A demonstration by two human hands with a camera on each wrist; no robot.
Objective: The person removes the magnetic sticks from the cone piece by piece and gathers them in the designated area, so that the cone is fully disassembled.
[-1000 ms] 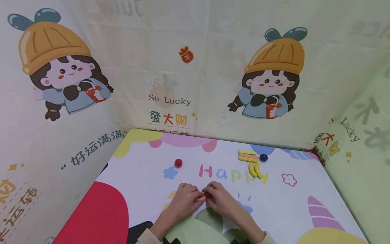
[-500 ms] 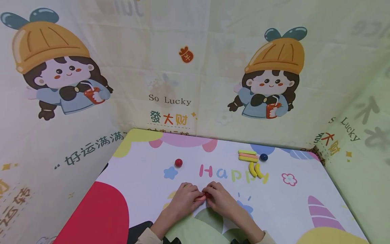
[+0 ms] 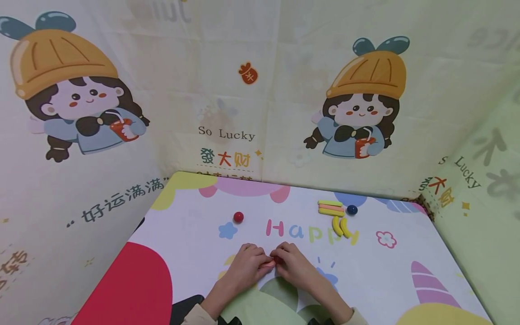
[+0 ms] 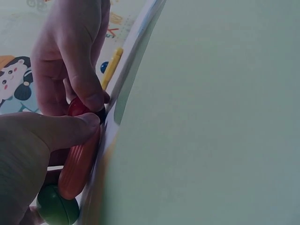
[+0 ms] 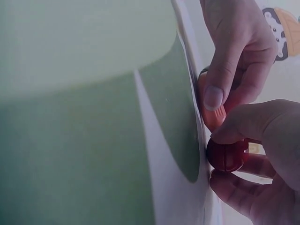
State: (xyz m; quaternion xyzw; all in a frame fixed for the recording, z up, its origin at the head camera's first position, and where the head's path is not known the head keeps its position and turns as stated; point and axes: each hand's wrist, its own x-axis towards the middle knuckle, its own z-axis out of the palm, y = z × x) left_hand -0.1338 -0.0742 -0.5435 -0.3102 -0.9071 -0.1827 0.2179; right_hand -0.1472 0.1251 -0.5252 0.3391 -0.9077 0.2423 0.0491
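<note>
Near the front of the table, my two hands meet fingertip to fingertip. My left hand pinches a long, ridged, salmon-orange piece between thumb and fingers. A green ball with a seam sits beside that piece at the left fingers, in the left wrist view. With thumb and fingers, my right hand holds a dark red ball that has a groove down it. The end of the salmon piece comes right up to this ball. In the head view the fingers cover most of both.
Another red ball lies on the table, beyond the left hand. Toward the back right are a stack of yellow and pink sticks, a dark blue ball and two yellow banana-shaped pieces. Printed cloth walls surround the table.
The bit of green at the left fingertips one second ago is now hidden in the head view. Both hands keep nearly the same place. The cloth at the left has shifted leftward.
</note>
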